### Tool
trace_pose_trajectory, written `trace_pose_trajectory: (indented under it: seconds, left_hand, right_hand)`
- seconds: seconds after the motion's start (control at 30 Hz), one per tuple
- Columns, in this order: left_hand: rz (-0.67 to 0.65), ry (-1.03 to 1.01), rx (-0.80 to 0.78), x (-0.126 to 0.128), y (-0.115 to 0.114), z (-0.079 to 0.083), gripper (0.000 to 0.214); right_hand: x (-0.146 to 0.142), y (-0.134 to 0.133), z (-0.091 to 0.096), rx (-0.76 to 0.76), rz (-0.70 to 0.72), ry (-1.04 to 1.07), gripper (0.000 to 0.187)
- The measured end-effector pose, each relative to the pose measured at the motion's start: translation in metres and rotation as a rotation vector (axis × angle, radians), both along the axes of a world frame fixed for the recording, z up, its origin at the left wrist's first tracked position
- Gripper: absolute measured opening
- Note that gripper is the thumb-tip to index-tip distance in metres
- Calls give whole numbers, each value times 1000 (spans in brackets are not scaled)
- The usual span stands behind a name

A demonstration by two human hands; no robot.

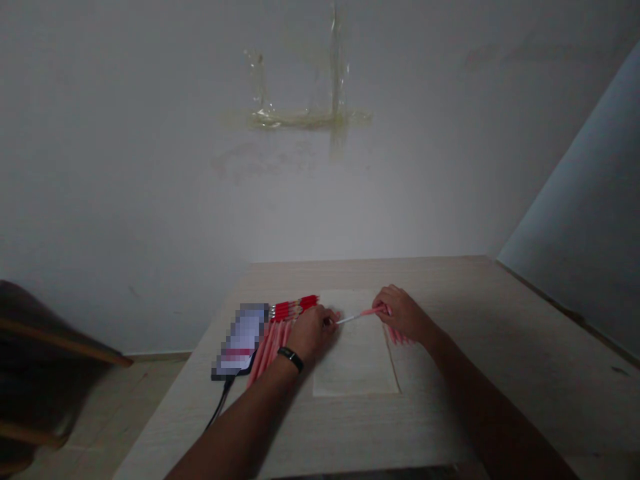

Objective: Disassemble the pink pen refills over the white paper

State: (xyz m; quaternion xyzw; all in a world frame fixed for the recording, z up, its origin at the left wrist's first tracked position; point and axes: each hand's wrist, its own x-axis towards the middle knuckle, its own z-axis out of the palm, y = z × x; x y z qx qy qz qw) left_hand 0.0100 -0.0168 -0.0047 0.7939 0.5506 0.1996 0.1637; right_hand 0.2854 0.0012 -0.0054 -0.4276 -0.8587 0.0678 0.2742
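Note:
Above a pale sheet (356,367) on the table, a slim pen-like stick (353,318), white on one side and pink on the other, stretches between my two hands. My left hand (313,330), with a black band at its wrist, is closed on the white end. The pink end is pinched in the fingers of my right hand (400,308). Several long pink sticks (267,350) lie side by side left of my left hand. Behind them are several red pen-like pieces (290,310) with silvery tips. More pink sticks (397,335) rest below my right hand, partly covered by it.
A phone-like device (243,337), its screen blurred into blocks, lies on the left of the wooden table (450,413). A dark cable (220,400) runs from it. The wall behind carries strips of yellowed tape (300,121). A dark chair-like object (45,367) stands at far left.

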Motion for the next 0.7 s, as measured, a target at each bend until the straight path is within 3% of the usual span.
trace_pose_trajectory:
  seconds: [0.27, 0.4, 0.53, 0.7]
  left_hand:
    - [3, 5, -13, 1, 0, 2, 13]
    - [-67, -63, -11, 4, 0, 1, 11]
    - [-161, -197, -15, 9, -2, 2, 30]
    - [-192, -305, 4, 9, -2, 2, 38]
  right_hand:
    - [-6, -4, 2, -19, 16, -3, 8]
    - [-20, -13, 2, -38, 38, 0, 6]
    - [-37, -23, 2, -76, 132, 24, 9]
    - [-40, -24, -2, -64, 136, 66, 10]
